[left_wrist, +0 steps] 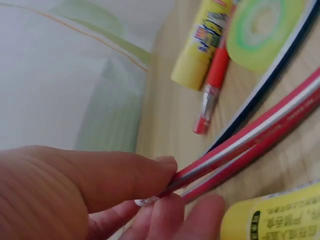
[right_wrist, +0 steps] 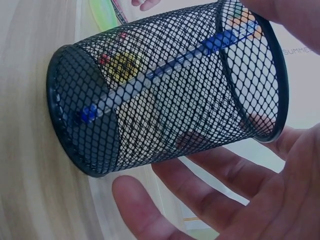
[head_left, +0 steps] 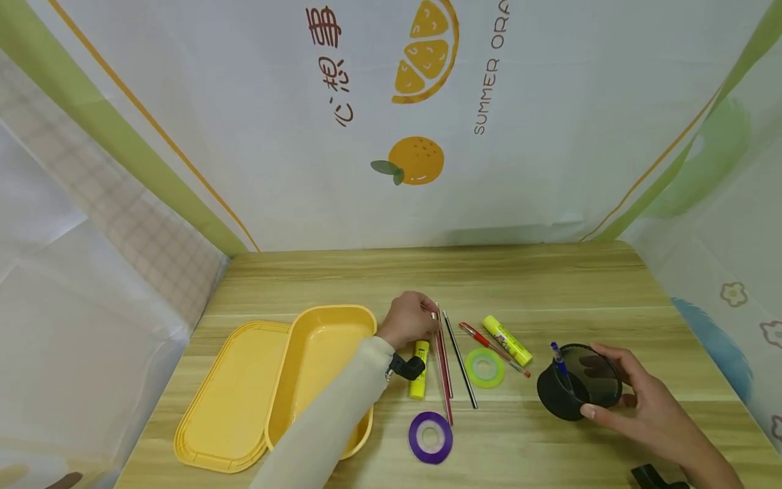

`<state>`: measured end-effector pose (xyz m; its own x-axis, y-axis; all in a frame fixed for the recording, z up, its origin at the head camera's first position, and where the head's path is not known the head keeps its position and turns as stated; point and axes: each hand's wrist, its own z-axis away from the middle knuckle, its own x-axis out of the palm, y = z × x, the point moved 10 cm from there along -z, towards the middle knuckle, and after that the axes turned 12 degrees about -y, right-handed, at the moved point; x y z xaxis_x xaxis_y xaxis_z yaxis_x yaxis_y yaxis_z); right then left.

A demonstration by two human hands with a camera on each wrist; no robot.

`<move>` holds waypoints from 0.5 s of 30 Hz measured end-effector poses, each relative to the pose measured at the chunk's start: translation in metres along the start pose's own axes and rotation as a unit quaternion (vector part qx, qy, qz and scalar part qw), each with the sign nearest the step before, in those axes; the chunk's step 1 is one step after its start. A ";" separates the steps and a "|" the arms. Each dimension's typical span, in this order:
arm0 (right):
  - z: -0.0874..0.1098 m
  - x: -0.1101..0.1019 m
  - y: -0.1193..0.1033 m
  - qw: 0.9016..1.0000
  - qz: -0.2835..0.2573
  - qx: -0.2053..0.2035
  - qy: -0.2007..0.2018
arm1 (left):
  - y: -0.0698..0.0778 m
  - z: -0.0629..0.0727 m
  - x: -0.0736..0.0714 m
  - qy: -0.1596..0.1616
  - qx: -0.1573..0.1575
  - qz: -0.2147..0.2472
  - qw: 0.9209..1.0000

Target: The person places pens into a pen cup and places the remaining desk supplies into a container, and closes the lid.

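My left hand [head_left: 411,319] pinches the end of a red pencil [left_wrist: 240,150] between thumb and fingers; a second red pencil lies right beside it. Whether the fingers hold both cannot be told. A black pencil [head_left: 459,360] lies just to their right. My right hand [head_left: 654,407] grips a black mesh pen holder [right_wrist: 170,140] by its rim and side, thumb at the front. Inside the holder leans a blue pen [head_left: 559,360], its upper end standing above the rim. A yellow glue stick [head_left: 419,387] lies below my left hand.
Farther right lie a red pen [head_left: 482,337], another yellow glue stick [head_left: 508,341] and a green tape roll [head_left: 485,368]. A purple tape roll [head_left: 413,440] is near the front. At left, a yellow box [head_left: 324,360] stands against its yellow lid [head_left: 229,401].
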<state>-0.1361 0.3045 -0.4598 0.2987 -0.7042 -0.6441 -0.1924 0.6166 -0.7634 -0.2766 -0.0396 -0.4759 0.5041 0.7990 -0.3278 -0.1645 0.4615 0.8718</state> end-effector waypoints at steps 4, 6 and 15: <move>0.000 0.000 0.001 1.000 0.000 0.002 0.000 | 0.002 0.002 0.002 -0.022 0.015 0.051 0.998; 0.001 0.000 0.001 1.000 0.000 0.006 -0.002 | 0.003 0.003 0.003 -0.035 0.025 0.070 0.997; 0.000 0.001 -0.003 1.000 0.003 0.004 -0.001 | 0.010 0.012 0.007 -0.083 0.050 0.116 0.988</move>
<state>-0.1352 0.3020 -0.4585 0.2995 -0.6998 -0.6485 -0.1862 0.6238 -0.7591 -0.2648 -0.0342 -0.4655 0.5961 0.8009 -0.0574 -0.2111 0.2253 0.9511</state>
